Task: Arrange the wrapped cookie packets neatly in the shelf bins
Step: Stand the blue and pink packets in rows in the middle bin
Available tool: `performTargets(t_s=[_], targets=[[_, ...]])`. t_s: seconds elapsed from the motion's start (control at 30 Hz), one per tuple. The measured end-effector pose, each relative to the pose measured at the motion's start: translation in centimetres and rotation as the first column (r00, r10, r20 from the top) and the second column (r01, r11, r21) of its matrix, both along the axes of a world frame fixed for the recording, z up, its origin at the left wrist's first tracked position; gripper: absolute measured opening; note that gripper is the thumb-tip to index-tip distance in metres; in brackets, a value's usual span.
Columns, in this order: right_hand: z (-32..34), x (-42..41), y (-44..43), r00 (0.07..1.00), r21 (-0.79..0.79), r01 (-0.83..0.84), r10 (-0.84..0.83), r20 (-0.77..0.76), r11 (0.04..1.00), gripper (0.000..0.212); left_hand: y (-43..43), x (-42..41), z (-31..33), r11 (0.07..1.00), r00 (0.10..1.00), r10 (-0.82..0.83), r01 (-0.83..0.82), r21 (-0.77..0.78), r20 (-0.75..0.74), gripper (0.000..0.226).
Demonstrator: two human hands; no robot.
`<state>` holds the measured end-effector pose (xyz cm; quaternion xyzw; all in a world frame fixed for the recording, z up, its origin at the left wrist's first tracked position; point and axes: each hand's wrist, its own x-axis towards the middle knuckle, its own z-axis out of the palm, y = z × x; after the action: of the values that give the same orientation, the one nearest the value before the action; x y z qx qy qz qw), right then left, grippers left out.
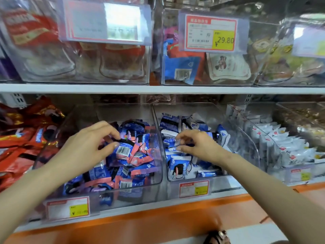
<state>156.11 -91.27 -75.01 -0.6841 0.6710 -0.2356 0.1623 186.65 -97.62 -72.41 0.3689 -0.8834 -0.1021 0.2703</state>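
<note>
Currently left grip (84,147) pinches a blue-pink barcoded cookie packet (124,150) above the left clear plastic bin (155,173); right grip (202,147) curls over blue-white packets (179,166) in the neighbouring bin (249,152), hold unclear; upper tag (211,34) reads 29.80

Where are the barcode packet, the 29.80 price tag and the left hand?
barcode packet (123,150): head view, on its white barcode patch.
29.80 price tag (210,33): head view, on its white middle.
left hand (86,143): head view, middle of its back.
</note>
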Motion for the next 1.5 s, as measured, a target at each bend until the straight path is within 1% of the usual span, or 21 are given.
performTargets(t_s=[0.07,0.13,0.2,0.37,0.5,0.57,0.6,0.67,0.73,0.8,0.9,1.0,1.07,1.13,1.23,1.33,1.5], targets=[[0.9,0.3,0.2,0.997,-0.08,0.033,-0.026,0.076,0.996,0.02,-0.5,0.7,0.3,0.996,0.996,0.086,-0.085,0.01,-0.03,0.017],[1.7,0.8,0.3,0.992,-0.145,0.048,-0.03,0.125,0.988,0.015,-1.1,1.6,0.6,0.988,0.986,0.152,-0.15,0.03,-0.075,0.019],[2.3,1.8,0.3,0.992,-0.188,0.046,-0.023,0.126,0.981,0.013,-1.5,2.6,0.8,0.982,0.977,0.19,-0.188,0.032,-0.098,0.02],[2.7,5.2,-0.4,1.0,-0.257,-0.01,0.017,0.026,0.966,0.018,-1.8,4.5,1.5,0.975,0.965,0.222,-0.222,0.017,-0.138,0.019],[3.0,8.4,-0.6,0.991,-0.275,-0.083,0.052,-0.12,0.958,0.022,-2.0,5.9,1.8,0.967,0.955,0.246,-0.253,-0.022,-0.166,0.018],[2.9,9.9,-0.6,0.978,-0.259,-0.141,0.093,-0.189,0.955,0.025,-2.1,6.7,1.9,0.957,0.948,0.278,-0.287,-0.043,-0.156,0.02],[2.8,10.6,-0.7,0.97,-0.251,-0.168,0.114,-0.216,0.953,0.026,-2.2,7.1,1.9,0.951,0.947,0.295,-0.304,-0.054,-0.127,0.022],[2.5,11.9,-1.1,0.948,-0.239,-0.225,0.156,-0.279,0.945,0.029,-2.3,7.9,1.8,0.951,0.953,0.301,-0.301,-0.068,-0.01,0.032],[2.3,13.1,-1.9,0.921,-0.214,-0.277,0.195,-0.337,0.937,0.034,-2.4,8.5,1.6,0.962,0.954,0.272,-0.265,-0.071,0.128,0.04],[1.9,14.4,-3.1,0.89,-0.183,-0.328,0.238,-0.389,0.927,0.045,-2.5,9.0,1.4,0.966,0.939,0.257,-0.246,-0.076,0.227,0.044],[1.3,17.2,-4.9,0.801,-0.124,-0.416,0.298,-0.52,0.901,0.063,-2.4,9.7,1.1,0.96,0.905,0.281,-0.264,-0.097,0.319,0.048],[0.7,19.9,-6.5,0.684,0.022,-0.43,0.341,-0.645,0.903,0.08,-2.1,10.4,0.6,0.957,0.874,0.29,-0.273,-0.101,0.391,0.053],[0.4,20.8,-7.4,0.637,0.137,-0.405,0.387,-0.667,0.904,0.089,-1.7,10.7,0.3,0.959,0.867,0.28,-0.267,-0.091,0.412,0.053],[0.3,21.2,-8.3,0.636,0.232,-0.38,0.435,-0.637,0.895,0.09,-1.3,11.2,0.1,0.961,0.87,0.275,-0.26,-0.092,0.409,0.053],[0.6,21.0,-9.0,0.622,0.283,-0.359,0.454,-0.638,0.89,0.087,-0.8,11.6,0.0,0.962,0.87,0.274,-0.252,-0.109,0.409,0.051],[1.0,20.3,-9.1,0.625,0.285,-0.334,0.438,-0.646,0.898,0.086,-0.7,11.8,-0.2,0.964,0.873,0.267,-0.239,-0.119,0.409,0.05],[1.5,18.0,-8.4,0.69,0.235,-0.291,0.374,-0.62,0.927,0.074,-1.1,11.7,0.1,0.969,0.879,0.246,-0.214,-0.124,0.408,0.049]])
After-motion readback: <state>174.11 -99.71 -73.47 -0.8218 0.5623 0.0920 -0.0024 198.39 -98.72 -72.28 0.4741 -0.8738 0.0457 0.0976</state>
